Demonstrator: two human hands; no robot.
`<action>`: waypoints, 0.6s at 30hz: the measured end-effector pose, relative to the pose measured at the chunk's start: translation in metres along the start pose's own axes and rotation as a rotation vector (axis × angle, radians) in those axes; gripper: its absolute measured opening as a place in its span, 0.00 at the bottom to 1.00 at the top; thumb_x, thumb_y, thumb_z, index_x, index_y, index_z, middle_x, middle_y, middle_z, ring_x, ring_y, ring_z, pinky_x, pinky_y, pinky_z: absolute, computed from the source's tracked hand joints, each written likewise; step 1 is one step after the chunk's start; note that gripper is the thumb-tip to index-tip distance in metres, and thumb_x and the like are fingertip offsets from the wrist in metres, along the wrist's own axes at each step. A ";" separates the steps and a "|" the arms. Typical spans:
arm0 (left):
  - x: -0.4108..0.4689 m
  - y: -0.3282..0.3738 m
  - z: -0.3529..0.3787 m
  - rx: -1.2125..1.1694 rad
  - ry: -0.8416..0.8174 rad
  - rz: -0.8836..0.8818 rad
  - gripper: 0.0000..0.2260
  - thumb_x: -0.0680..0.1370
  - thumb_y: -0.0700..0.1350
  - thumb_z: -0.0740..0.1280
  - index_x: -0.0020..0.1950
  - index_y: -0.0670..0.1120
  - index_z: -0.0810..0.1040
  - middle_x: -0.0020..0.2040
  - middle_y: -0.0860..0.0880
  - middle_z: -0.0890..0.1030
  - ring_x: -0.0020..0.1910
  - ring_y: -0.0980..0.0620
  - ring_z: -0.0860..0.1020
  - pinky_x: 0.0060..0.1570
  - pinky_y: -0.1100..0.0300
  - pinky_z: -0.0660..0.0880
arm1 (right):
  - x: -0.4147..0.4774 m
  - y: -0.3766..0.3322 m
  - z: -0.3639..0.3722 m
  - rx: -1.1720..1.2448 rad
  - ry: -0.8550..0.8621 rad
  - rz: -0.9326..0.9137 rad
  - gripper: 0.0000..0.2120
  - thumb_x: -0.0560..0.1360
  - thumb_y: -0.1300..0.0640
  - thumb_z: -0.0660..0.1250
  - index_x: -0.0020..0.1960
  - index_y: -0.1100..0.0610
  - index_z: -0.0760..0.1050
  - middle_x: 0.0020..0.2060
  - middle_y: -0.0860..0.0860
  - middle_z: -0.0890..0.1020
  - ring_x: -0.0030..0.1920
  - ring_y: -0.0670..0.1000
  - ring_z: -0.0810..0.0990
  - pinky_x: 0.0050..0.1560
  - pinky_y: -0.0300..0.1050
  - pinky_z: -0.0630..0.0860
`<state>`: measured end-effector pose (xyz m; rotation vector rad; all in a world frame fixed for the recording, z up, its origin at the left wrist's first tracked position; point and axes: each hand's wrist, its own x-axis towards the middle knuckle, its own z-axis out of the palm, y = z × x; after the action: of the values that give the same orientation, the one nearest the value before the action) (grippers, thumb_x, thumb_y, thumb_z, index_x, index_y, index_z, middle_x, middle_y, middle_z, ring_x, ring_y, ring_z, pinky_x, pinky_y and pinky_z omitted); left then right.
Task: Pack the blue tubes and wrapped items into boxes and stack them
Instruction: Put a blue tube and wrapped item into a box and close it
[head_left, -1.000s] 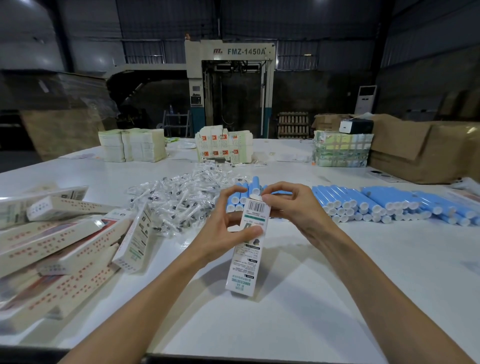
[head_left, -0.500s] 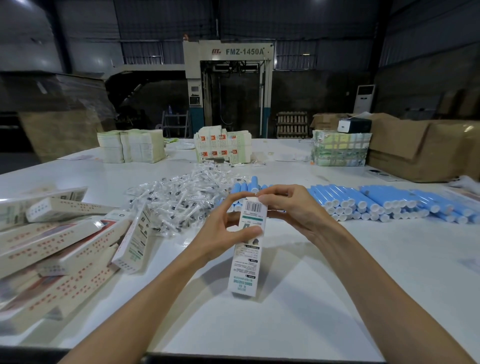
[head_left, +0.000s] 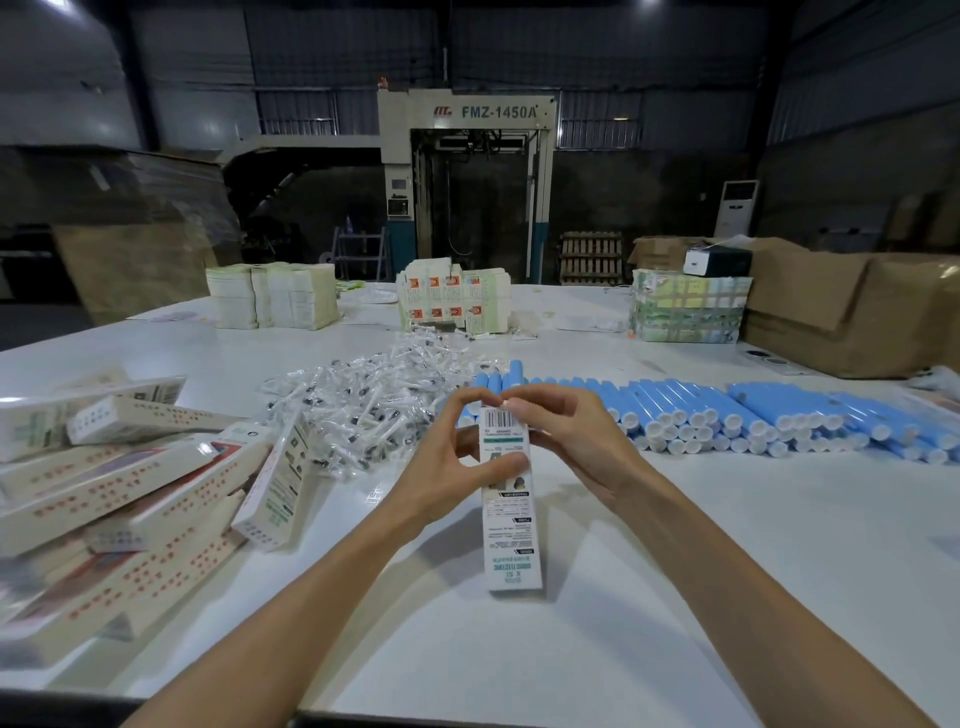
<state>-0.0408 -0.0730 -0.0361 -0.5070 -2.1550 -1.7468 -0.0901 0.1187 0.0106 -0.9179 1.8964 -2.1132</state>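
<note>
Centrally, slim white box (head_left: 509, 514); barcode (head_left: 500, 417) end uppermost

L box pile (head_left: 104, 499) blurred, cut by edge; held box (head_left: 508, 525) top behind fingers (head_left: 543, 404).

Table (head_left: 675, 597): white, broad, beneath the left hand (head_left: 447, 467) and the right hand (head_left: 571, 441).
Machine (head_left: 467, 171): cream frame, marked FMZ-1450A, far beyond both hands.
Stepladder (head_left: 361, 254): far beyond the left hand, beside the machine.
Film-wrapped cardboard stack (head_left: 130, 234): far left of the left hand.
Pallet (head_left: 591, 257): wooden, far beyond the right hand.
Air-conditioner cabinet (head_left: 735, 208): white, upright, farther right.
Cardboard cartons (head_left: 841, 312): brown, far right of the right hand.
Taped bundle (head_left: 685, 306): green-printed, just beside the cartons.
Black box (head_left: 717, 261): atop the bundle.
</note>
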 end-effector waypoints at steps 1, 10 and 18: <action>0.001 -0.001 0.000 -0.014 0.012 -0.004 0.32 0.76 0.49 0.82 0.72 0.56 0.67 0.53 0.44 0.89 0.51 0.42 0.88 0.49 0.48 0.86 | -0.001 0.003 0.001 -0.063 0.005 -0.026 0.10 0.79 0.56 0.74 0.59 0.56 0.85 0.53 0.54 0.88 0.57 0.55 0.87 0.58 0.48 0.84; 0.000 0.004 0.001 -0.159 0.010 -0.027 0.22 0.82 0.52 0.76 0.72 0.55 0.72 0.54 0.40 0.88 0.53 0.41 0.88 0.47 0.51 0.85 | -0.004 0.009 0.000 -0.118 0.108 -0.099 0.08 0.80 0.55 0.73 0.58 0.53 0.87 0.53 0.50 0.88 0.56 0.53 0.87 0.57 0.47 0.84; -0.002 0.010 0.000 -0.096 -0.058 -0.060 0.24 0.76 0.47 0.79 0.68 0.58 0.74 0.54 0.42 0.89 0.53 0.41 0.89 0.49 0.51 0.85 | -0.004 0.002 -0.003 -0.018 0.115 0.018 0.06 0.77 0.60 0.76 0.51 0.63 0.87 0.47 0.60 0.88 0.50 0.59 0.88 0.54 0.48 0.84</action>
<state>-0.0342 -0.0717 -0.0285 -0.5285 -2.1538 -1.8978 -0.0889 0.1224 0.0078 -0.7951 1.9727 -2.1860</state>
